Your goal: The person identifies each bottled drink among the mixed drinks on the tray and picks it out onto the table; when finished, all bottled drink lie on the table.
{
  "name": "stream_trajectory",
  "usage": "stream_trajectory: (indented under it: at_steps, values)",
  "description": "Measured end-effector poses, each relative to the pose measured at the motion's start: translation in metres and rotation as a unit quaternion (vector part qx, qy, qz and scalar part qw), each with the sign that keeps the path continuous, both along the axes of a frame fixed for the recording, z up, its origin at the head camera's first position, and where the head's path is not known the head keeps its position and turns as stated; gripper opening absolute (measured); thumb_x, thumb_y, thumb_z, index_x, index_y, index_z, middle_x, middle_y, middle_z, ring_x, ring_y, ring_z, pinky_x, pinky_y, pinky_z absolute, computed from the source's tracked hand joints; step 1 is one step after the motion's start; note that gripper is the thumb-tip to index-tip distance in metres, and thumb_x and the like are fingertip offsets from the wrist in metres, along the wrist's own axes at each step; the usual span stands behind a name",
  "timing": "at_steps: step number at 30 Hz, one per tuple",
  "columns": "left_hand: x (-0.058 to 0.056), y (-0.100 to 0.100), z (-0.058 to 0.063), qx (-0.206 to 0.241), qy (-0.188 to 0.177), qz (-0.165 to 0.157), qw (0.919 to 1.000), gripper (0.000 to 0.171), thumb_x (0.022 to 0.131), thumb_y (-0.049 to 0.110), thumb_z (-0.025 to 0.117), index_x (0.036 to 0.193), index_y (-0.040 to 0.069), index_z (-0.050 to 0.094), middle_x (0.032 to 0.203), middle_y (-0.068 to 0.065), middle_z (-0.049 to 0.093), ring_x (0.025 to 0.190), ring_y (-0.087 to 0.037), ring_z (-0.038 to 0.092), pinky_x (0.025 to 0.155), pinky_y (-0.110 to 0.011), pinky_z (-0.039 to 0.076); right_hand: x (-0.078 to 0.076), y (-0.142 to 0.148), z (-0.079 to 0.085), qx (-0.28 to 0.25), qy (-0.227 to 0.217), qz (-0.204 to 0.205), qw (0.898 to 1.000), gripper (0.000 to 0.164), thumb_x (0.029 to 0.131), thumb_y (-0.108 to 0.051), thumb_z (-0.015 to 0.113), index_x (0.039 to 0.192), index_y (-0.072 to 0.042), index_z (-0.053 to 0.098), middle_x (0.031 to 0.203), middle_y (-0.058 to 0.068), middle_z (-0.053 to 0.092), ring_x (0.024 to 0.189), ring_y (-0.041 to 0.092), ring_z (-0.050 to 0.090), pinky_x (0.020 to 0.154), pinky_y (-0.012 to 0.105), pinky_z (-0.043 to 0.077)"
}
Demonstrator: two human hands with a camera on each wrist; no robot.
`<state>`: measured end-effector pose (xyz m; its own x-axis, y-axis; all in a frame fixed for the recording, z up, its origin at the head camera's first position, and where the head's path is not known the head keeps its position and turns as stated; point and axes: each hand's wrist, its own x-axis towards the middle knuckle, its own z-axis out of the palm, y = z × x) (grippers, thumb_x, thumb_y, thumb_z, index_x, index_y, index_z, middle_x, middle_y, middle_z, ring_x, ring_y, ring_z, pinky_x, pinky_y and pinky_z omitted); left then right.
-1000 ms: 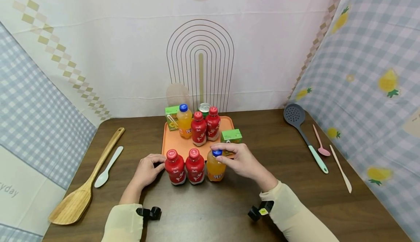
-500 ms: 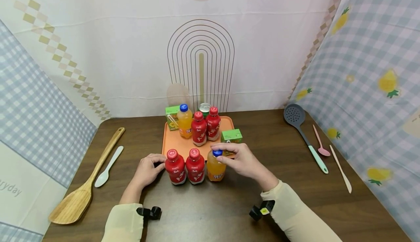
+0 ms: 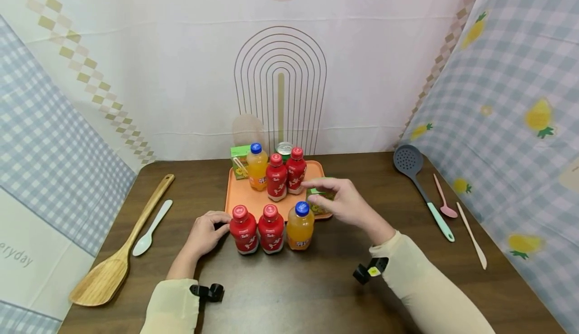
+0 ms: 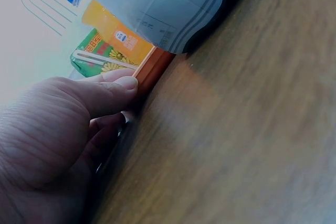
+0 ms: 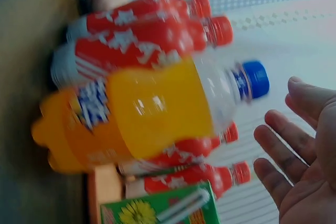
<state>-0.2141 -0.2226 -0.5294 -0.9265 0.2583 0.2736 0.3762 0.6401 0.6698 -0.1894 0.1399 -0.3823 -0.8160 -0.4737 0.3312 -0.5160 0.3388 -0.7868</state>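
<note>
My left hand [image 3: 205,233] is at the near left corner of the orange tray [image 3: 244,198]. In the left wrist view its thumb and fingers pinch the tray's rim [image 4: 149,72]. Two red bottles [image 3: 244,232] [image 3: 271,231] and an orange soda bottle [image 3: 300,228] with a blue cap stand in a row on the table before the tray. My right hand [image 3: 346,200], fingers spread and holding nothing, hovers over a green drink carton [image 3: 318,204] at the tray's right. In the right wrist view it is apart from the soda's blue cap [image 5: 255,80].
On the tray stand another orange soda [image 3: 257,170], two red bottles [image 3: 276,178] [image 3: 296,171], a carton [image 3: 239,163] and a can [image 3: 284,149]. A wooden spatula [image 3: 119,258] and white spoon [image 3: 151,228] lie left; a skimmer [image 3: 418,178], pink spoon [image 3: 445,203] and pale knife [image 3: 472,236] right.
My right hand has let go of the near orange soda's cap and moved up and to the right, over the green carton. My left hand has stayed at the tray's corner.
</note>
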Motion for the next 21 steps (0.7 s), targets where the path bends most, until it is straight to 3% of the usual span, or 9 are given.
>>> stream_trajectory:
  at_steps: [3, 6, 13, 21]
  values:
    - [0.000, 0.000, 0.000, 0.000, -0.007, 0.001, 1.0000, 0.007, 0.078, 0.014, 0.072, 0.083, 0.020, 0.072, 0.097, 0.004, 0.064, 0.097, -0.017, 0.055, 0.086, -0.042, 0.043, -0.006, 0.004, 0.015, -0.004, -0.003, -0.019, 1.000, 0.025, 0.087, -0.011, 0.062, 0.111, -0.005, 0.063, 0.111, 0.008, 0.062, 0.101, 0.022, 0.058, 0.084, 0.040, 0.048]
    - [0.000, 0.000, 0.000, 0.001, -0.011, 0.002, 0.9999, 0.007, 0.079, 0.015, 0.072, 0.083, 0.020, 0.072, 0.098, 0.004, 0.064, 0.097, -0.017, 0.055, 0.087, -0.043, 0.043, -0.020, 0.008, 0.019, -0.009, 0.003, -0.035, 0.999, 0.025, 0.087, -0.011, 0.062, 0.109, 0.000, 0.063, 0.109, 0.013, 0.063, 0.097, 0.024, 0.059, 0.082, 0.039, 0.049]
    - [0.001, -0.001, 0.001, 0.004, -0.009, 0.004, 0.9999, 0.006, 0.078, 0.015, 0.072, 0.083, 0.019, 0.072, 0.097, 0.004, 0.064, 0.097, -0.017, 0.055, 0.087, -0.043, 0.043, -0.071, 0.012, 0.001, 0.007, 0.023, -0.078, 0.997, 0.030, 0.084, -0.028, 0.066, 0.110, -0.015, 0.064, 0.106, 0.004, 0.064, 0.086, 0.014, 0.059, 0.073, 0.036, 0.051]
    - [0.001, 0.001, 0.001, 0.002, -0.006, 0.001, 1.0000, 0.006, 0.078, 0.016, 0.072, 0.083, 0.018, 0.072, 0.097, 0.005, 0.064, 0.097, -0.017, 0.055, 0.087, -0.042, 0.043, -0.101, -0.004, -0.010, 0.020, -0.017, -0.097, 0.995, 0.039, 0.082, -0.029, 0.068, 0.116, -0.012, 0.061, 0.104, -0.001, 0.063, 0.094, 0.012, 0.058, 0.082, 0.031, 0.048]
